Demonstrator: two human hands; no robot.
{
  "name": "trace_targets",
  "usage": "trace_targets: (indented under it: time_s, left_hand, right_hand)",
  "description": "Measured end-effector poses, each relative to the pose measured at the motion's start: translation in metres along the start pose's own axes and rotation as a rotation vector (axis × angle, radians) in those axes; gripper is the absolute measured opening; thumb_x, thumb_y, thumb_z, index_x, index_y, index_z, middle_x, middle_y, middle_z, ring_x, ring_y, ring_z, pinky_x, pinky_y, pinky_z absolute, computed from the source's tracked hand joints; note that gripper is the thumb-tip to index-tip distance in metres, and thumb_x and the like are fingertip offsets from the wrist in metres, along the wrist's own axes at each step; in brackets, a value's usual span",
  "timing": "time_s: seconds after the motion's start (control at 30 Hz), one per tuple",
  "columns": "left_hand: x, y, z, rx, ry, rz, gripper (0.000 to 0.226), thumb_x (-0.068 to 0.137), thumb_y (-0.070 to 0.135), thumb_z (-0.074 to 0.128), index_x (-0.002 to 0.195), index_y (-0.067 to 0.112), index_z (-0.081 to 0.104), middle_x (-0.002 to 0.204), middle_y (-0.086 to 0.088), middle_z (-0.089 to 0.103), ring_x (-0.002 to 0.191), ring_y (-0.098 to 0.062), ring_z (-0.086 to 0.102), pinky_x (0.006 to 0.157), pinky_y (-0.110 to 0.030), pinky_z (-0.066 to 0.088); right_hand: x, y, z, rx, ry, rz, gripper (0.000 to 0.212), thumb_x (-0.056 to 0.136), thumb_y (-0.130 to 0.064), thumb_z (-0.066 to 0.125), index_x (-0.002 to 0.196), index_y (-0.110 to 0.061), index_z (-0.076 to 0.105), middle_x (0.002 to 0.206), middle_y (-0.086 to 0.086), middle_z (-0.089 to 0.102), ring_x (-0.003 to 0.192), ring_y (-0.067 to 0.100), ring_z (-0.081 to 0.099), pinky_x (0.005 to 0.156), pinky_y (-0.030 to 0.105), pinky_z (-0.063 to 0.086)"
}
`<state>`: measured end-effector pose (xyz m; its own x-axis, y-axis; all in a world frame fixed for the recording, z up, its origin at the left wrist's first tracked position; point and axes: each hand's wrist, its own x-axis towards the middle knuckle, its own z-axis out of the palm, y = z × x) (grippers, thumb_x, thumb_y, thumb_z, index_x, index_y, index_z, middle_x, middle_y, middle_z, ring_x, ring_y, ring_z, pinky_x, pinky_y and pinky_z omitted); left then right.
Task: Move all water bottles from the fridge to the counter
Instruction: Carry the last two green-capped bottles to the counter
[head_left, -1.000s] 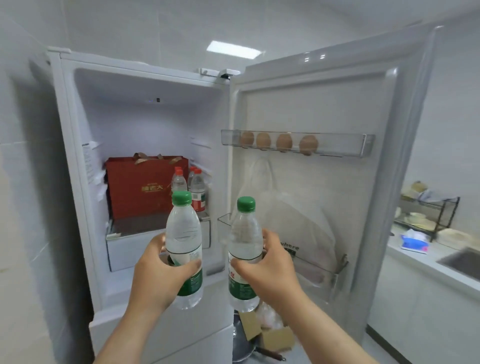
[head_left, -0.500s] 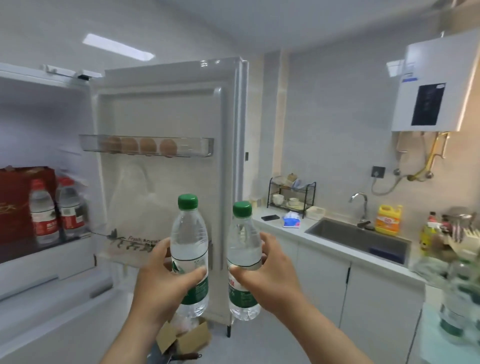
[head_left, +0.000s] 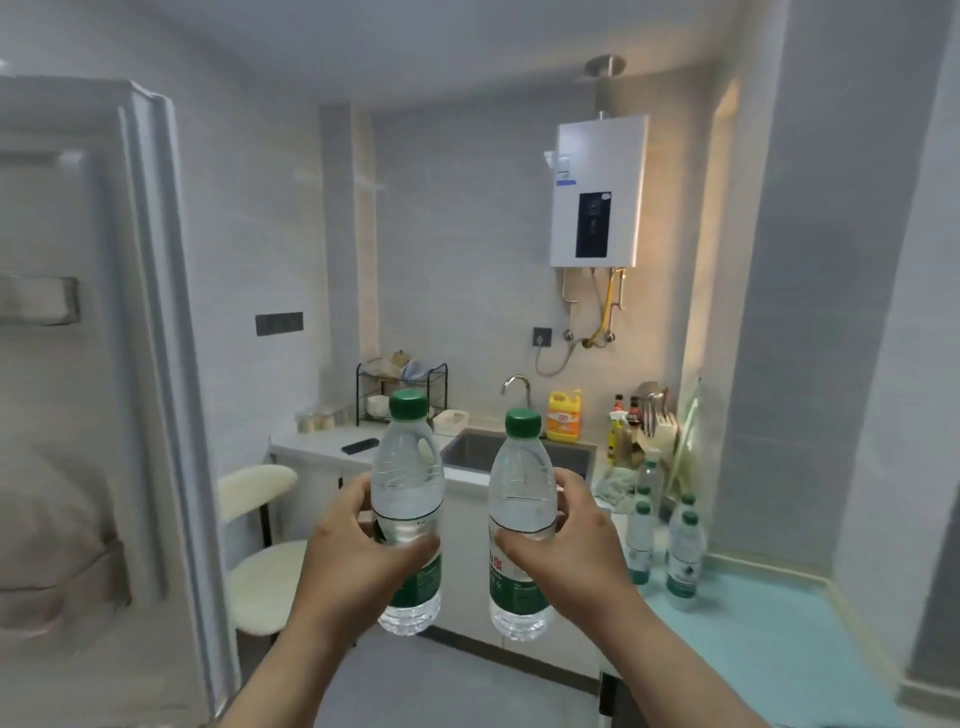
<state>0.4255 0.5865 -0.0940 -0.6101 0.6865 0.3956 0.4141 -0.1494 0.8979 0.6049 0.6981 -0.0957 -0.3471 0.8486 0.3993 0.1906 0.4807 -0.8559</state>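
My left hand grips a clear water bottle with a green cap and green label, held upright at chest height. My right hand grips a second, matching bottle just to its right. Both bottles hang in the air in front of the kitchen. Several more green-capped water bottles stand together on the light blue counter at the right. The open fridge door fills the left edge; the fridge interior is out of view.
A sink with a tap and a yellow detergent jug lies straight ahead. A black dish rack and a phone sit on the white counter. Cream stools stand by the fridge door. A water heater hangs above.
The view has swung right, away from the fridge toward the sink and blue counter. Both hands still hold their bottles, carried along with the turn.
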Motion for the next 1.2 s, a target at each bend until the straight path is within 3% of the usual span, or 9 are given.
trace_targets:
  time_s: [0.17, 0.37, 0.53, 0.63, 0.77, 0.9, 1.07, 1.2]
  left_hand:
    - [0.010, 0.001, 0.081, -0.028, -0.128, 0.004, 0.061, 0.062, 0.013, 0.089, 0.111, 0.038, 0.062, 0.097, 0.006, 0.075, 0.088, -0.014, 0.072, 0.077, -0.039, 0.060]
    - [0.033, -0.005, 0.170, -0.090, -0.298, -0.006, 0.069, 0.063, 0.009, 0.089, 0.122, 0.027, 0.058, 0.106, 0.004, 0.070, 0.096, -0.018, 0.068, 0.083, -0.038, 0.059]
    - [0.067, -0.019, 0.240, -0.151, -0.418, -0.014, 0.065, 0.061, 0.013, 0.089, 0.106, 0.044, 0.055, 0.099, 0.013, 0.070, 0.089, -0.006, 0.068, 0.068, -0.022, 0.053]
    - [0.100, -0.034, 0.284, -0.169, -0.481, -0.033, 0.063, 0.058, 0.018, 0.089, 0.106, 0.043, 0.056, 0.097, 0.012, 0.073, 0.088, -0.008, 0.071, 0.072, -0.028, 0.059]
    - [0.138, -0.046, 0.332, -0.177, -0.559, -0.023, 0.061, 0.060, 0.017, 0.087, 0.109, 0.039, 0.056, 0.095, 0.014, 0.072, 0.086, -0.004, 0.069, 0.062, -0.015, 0.052]
    - [0.172, -0.059, 0.374, -0.169, -0.626, -0.029, 0.063, 0.060, 0.015, 0.085, 0.110, 0.040, 0.055, 0.098, 0.013, 0.071, 0.089, -0.005, 0.068, 0.068, -0.023, 0.054]
    - [0.198, -0.085, 0.418, -0.103, -0.650, -0.049, 0.057, 0.062, 0.007, 0.079, 0.101, 0.041, 0.057, 0.092, 0.011, 0.070, 0.084, -0.003, 0.065, 0.060, -0.017, 0.049]
    - [0.206, -0.128, 0.454, -0.019, -0.649, -0.147, 0.055, 0.060, 0.011, 0.077, 0.102, 0.039, 0.056, 0.090, 0.009, 0.069, 0.082, -0.008, 0.066, 0.067, -0.031, 0.057]
  right_hand:
    - [0.010, 0.042, -0.062, -0.059, 0.125, 0.058, 0.059, 0.061, -0.037, 0.086, 0.104, -0.053, 0.049, 0.098, -0.018, 0.068, 0.092, 0.003, 0.065, 0.080, 0.032, 0.057]
    - [0.025, 0.085, -0.120, -0.119, 0.248, 0.152, 0.066, 0.064, -0.033, 0.087, 0.114, -0.048, 0.046, 0.100, -0.020, 0.064, 0.093, 0.004, 0.063, 0.079, 0.029, 0.056]
    - [0.054, 0.125, -0.150, -0.187, 0.351, 0.237, 0.067, 0.062, -0.039, 0.087, 0.117, -0.044, 0.049, 0.102, -0.016, 0.067, 0.095, 0.005, 0.065, 0.081, 0.032, 0.059]
    - [0.083, 0.151, -0.161, -0.232, 0.441, 0.269, 0.068, 0.062, -0.037, 0.087, 0.120, -0.040, 0.051, 0.100, -0.017, 0.068, 0.094, 0.005, 0.065, 0.078, 0.028, 0.057]
    - [0.117, 0.180, -0.171, -0.284, 0.527, 0.319, 0.062, 0.063, -0.038, 0.085, 0.116, -0.041, 0.052, 0.096, -0.019, 0.068, 0.090, 0.002, 0.065, 0.076, 0.030, 0.057]
    - [0.149, 0.207, -0.182, -0.303, 0.557, 0.365, 0.052, 0.063, -0.036, 0.083, 0.106, -0.043, 0.054, 0.095, -0.017, 0.070, 0.089, 0.004, 0.066, 0.076, 0.034, 0.058]
    - [0.187, 0.251, -0.187, -0.322, 0.523, 0.418, 0.048, 0.065, -0.032, 0.082, 0.105, -0.042, 0.056, 0.094, -0.015, 0.069, 0.088, 0.007, 0.065, 0.075, 0.035, 0.058]
    - [0.214, 0.301, -0.183, -0.306, 0.435, 0.490, 0.055, 0.064, -0.032, 0.083, 0.107, -0.042, 0.050, 0.099, -0.015, 0.065, 0.092, 0.010, 0.064, 0.075, 0.034, 0.057]
